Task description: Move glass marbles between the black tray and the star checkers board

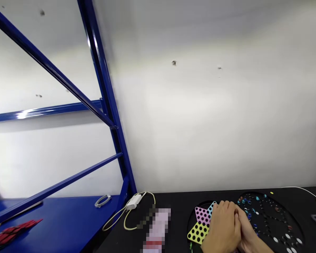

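My left hand point(222, 228) and my right hand point(244, 227) are clasped together at the lower right, fingers curled against each other. Whatever lies between them, if anything, is hidden. Beneath and left of them is a star-shaped Chinese checkers board point(198, 231) with pink, yellow and light blue points full of round black holes. The hands cover its right part. Just right of my hands, a round black tray point(297, 221) has small beads or marbles in blue, red and white scattered over it.
A white power adapter point(134, 202) with a looped cable lies left on the black table point(179, 202). Near it is a pixelated pinkish strip point(159, 225). A blue metal frame point(113, 105) rises at left, over a blue surface point(68, 218) with red items point(13, 232).
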{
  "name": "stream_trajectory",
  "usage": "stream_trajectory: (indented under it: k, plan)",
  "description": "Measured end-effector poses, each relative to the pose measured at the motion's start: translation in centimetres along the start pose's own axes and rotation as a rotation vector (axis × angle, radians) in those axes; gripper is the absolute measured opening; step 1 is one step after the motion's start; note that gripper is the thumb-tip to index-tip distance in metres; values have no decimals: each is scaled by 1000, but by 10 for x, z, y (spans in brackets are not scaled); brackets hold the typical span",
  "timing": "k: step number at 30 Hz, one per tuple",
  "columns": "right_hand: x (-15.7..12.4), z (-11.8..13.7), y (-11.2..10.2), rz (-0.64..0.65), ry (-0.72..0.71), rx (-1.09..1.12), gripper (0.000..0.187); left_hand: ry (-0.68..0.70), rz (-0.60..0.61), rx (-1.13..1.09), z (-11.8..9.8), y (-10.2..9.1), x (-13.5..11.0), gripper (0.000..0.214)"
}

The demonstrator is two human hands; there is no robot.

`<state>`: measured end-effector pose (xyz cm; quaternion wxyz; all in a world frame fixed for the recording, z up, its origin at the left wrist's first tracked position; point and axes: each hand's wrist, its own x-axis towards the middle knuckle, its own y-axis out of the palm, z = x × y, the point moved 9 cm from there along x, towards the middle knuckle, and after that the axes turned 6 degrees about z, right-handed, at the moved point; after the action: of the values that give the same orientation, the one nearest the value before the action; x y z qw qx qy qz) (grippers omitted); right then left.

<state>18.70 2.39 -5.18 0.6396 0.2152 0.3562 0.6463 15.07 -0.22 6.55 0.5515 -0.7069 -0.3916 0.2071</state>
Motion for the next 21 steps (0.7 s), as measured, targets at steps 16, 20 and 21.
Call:
stream_trajectory:
  k: [16,20,21]
  plan:
    - [-6,128,-64,-551,-331,-2105,27,21,340,77,113,19,-88,106]
    - [-11,127,-47,-569,-448,-2131,28,-77,261,54,127,6,-95,90]
    - [-11,121,-38,-494,-478,-2105,29,-119,239,60,132,2,-93,84]
